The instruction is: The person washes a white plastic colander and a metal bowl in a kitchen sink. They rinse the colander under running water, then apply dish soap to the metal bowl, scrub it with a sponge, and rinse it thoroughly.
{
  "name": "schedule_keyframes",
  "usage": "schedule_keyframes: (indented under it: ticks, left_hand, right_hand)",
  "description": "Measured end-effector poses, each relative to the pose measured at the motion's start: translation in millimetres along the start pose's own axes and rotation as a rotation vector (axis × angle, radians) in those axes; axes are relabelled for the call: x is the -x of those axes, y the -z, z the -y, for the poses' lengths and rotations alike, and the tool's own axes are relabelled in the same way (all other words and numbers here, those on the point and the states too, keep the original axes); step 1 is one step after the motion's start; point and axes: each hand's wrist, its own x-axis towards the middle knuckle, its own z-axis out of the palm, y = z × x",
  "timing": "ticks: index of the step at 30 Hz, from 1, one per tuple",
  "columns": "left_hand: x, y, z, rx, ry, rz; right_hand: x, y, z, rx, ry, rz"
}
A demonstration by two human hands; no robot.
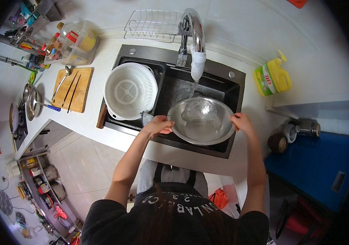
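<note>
A round stainless steel bowl [197,130] is held over the right basin of the dark sink [174,79]. My left hand [158,125] pinches its left rim, and my right hand [241,122] grips the rim on the opposite side. Water runs from the chrome faucet [197,33], whose spout end has a white wrapping, down towards the bowl's far edge. Some water shows inside the bowl. Over the left basin sits a white plastic colander [130,91]. A grey cloth [146,118] lies at the sink's edge, partly behind my left hand.
Left on the counter are a wooden cutting board [82,88] with a ladle [60,84] and chopsticks [74,93], and a plastic bin [85,56] of bottles. A wire rack [153,26] is behind the sink. A yellow detergent jug [274,76] stands at right, beyond the sink.
</note>
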Motion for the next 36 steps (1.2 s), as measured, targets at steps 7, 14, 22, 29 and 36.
schedule_keyframes:
  ticks: [7, 14, 22, 29, 36]
  left_hand:
    - [62.4, -29.2, -56.7, -0.448, -0.309, -0.208]
    - [46.7, -3.9, -20.4, -0.970, -0.527, -0.664]
    - [-112.9, 15.7, 75.7, -0.183, -0.481, -0.553]
    - [-145.5, -19.6, 83.3, 0.024, -0.134, -0.214]
    - [-89.9, 13.3, 58.9, -0.110, 0.064, -0.005]
  right_hand:
    - [-49.7, -93.5, -69.4, -0.095, -0.028, 0.259]
    - [-93.8, -139.2, -57.8, -0.442, 0.193, -0.062]
    - [-12.4, -47.3, 34.7, -0.032, 0.561, -0.423]
    - [18.2, -25.7, 76.5, 0.159, 0.687, -0.367]
    - [9.8, -10.4, 46.8, -0.115, 0.191, -0.143]
